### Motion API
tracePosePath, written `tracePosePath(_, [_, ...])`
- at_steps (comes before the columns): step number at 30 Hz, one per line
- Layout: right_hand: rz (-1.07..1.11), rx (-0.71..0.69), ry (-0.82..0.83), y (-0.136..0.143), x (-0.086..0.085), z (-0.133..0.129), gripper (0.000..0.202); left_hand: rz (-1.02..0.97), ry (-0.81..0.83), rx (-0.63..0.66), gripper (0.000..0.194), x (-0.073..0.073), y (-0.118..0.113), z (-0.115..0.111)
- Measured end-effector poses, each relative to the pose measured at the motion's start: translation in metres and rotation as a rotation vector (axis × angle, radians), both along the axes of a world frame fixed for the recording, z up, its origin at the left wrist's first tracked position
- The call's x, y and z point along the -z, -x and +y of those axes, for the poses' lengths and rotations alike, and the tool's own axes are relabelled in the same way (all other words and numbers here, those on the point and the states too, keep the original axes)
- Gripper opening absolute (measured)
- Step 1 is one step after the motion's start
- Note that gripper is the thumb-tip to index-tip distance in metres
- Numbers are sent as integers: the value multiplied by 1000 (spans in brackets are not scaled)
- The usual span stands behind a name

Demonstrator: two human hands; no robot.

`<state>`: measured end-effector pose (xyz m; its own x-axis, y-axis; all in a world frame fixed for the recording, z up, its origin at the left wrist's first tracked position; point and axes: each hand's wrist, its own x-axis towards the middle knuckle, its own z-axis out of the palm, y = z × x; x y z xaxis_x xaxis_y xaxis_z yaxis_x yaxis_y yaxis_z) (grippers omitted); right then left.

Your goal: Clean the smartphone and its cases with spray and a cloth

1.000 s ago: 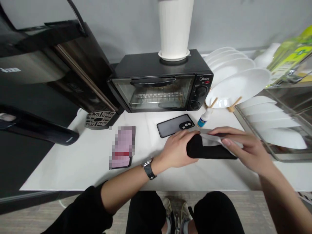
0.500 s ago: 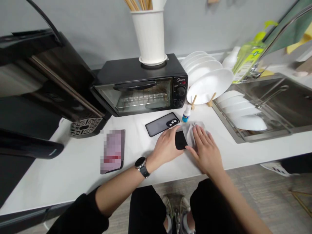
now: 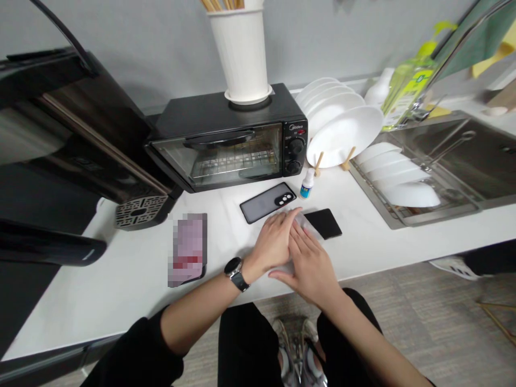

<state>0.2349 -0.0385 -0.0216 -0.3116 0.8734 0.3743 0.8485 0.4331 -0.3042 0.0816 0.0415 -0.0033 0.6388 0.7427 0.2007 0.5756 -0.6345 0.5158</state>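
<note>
On the white counter a phone with a black screen lies partly hidden under my hands and a thin pale grey cloth. My left hand is curved around the phone's left part, thumb up; the exact contact is covered. My right hand presses the cloth over the phone, fingers stretched and close together, thumb apart, touching the left hand. Just behind them are a black-rimmed translucent phone case and a small white spray bottle with a blue label. Another phone, its screen blurred out, lies at left.
A black toaster oven stands behind, carrying a white cup of chopsticks. White plates stand in a rack beside it. The steel sink with bowls is at right, a drink machine at left. Another person's shoe shows below.
My right hand has slid left along the phone with the cloth, up against my left hand. The phone's right end is now uncovered. The view has shifted slightly.
</note>
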Motion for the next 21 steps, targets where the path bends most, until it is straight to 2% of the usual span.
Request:
tracePosePath(1, [-1, 7, 16, -5, 0, 0, 83, 21, 1, -6, 80, 0, 0, 0])
tracePosePath(3, [-5, 132, 20, -20, 1, 1, 77, 50, 6, -36, 84, -1, -1, -1])
tracePosePath(5, [2, 275, 2, -31, 3, 1, 80, 59, -3, -65, 89, -2, -3, -1])
tracePosePath(6, [7, 304, -4, -32, 4, 1, 84, 69, -14, -60, 87, -2, -3, -1])
tracePosePath(7, [9, 289, -2, -30, 4, -1, 89, 89, -26, -44, 80, -2, -2, -1])
tracePosePath(10, [13, 107, 25, -11, 1, -7, 99, 191, -66, 3, 57, -1, -1, 1])
tracePosePath(12, [16, -2, 54, -5, -2, -9, 96, 221, -91, -8, 58, -1, 0, 1])
tracePosePath(13, [19, -9, 65, -7, -3, -9, 92, 212, -99, -12, 60, -1, 0, 1])
tracePosePath(16, [28, 163, 57, -19, -2, -7, 81, 151, -91, -14, 67, -3, -1, 1])
tracePosePath(18, [35, 288, 25, -19, 1, -4, 84, 143, -90, 1, 72, -3, -1, 1])
tracePosePath(19, [37, 288, 17, -15, 2, -3, 87, 156, -95, 3, 73, -2, -1, 2])
tracePosePath(21, [52, 195, 24, -4, 2, -2, 91, 204, -100, 19, 79, -1, -1, 2])
